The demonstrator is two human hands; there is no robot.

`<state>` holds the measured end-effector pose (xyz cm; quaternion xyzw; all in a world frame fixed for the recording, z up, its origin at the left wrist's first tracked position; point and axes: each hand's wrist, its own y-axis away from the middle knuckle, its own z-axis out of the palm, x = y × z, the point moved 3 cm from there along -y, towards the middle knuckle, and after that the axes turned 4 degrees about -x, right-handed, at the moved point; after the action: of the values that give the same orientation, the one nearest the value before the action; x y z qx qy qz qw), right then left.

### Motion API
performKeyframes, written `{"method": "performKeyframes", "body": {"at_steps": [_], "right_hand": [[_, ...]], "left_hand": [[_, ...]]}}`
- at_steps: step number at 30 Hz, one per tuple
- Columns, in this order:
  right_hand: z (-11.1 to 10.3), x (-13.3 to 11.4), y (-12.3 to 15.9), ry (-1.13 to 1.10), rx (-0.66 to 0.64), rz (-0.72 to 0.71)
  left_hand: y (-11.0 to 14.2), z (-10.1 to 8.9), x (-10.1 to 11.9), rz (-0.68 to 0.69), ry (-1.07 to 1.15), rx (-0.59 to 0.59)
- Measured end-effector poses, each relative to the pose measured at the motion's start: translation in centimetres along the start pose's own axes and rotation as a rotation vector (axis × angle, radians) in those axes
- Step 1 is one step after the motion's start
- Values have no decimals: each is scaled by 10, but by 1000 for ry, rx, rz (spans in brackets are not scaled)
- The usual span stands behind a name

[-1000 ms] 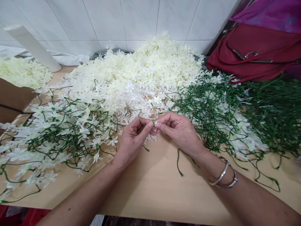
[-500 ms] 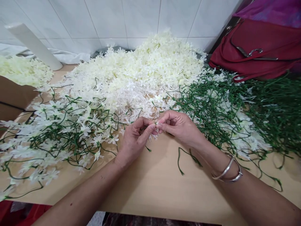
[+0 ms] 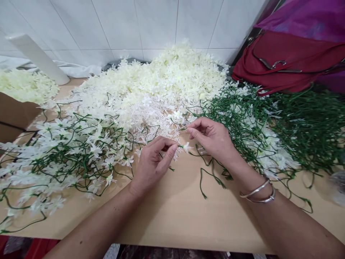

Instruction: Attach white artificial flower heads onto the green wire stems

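Note:
My left hand (image 3: 155,162) is closed in a pinch on the green stem of an artificial flower (image 3: 186,146). Its small white bloom points right, past my thumb tip. My right hand (image 3: 211,138) hovers just above and to the right, apart from that bloom, with thumb and forefinger pressed together; whatever may be between them is too small to make out. Beneath the right hand, loose green stems (image 3: 212,172) lie on the table (image 3: 183,212). To the left of my left hand spreads a heap of white flowers on green stems (image 3: 88,151).
A big pile of cream-white blossoms (image 3: 167,75) rises against the tiled wall (image 3: 156,25). Bundled green stems (image 3: 307,126) cover the right side, below a red handbag (image 3: 285,61). A white roll (image 3: 40,59) leans at back left, with a brown box (image 3: 16,115) nearer.
My hands were together at the fingertips and have parted. The right hand has moved up and right, while the left keeps the flower, whose bloom now shows. The view has shifted slightly.

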<state>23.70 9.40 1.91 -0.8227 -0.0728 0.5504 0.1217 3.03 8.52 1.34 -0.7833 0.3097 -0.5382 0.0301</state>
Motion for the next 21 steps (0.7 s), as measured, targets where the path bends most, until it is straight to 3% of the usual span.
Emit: {"method": "performKeyframes", "body": {"at_steps": [4,9,14,21], "right_hand": [[4,-2,2,210,-63,-49],[15,-2,6,370,-169,-54],[23,1,10,455,-190,-85],[17,9,8,40,-27,53]], "left_hand": [[1,3,5,182,-223,-111],[3,8,1,209,-400,-178],[1,5,-4,155,-413,-49],[-6,-8,-11,63,-423,232]]}}
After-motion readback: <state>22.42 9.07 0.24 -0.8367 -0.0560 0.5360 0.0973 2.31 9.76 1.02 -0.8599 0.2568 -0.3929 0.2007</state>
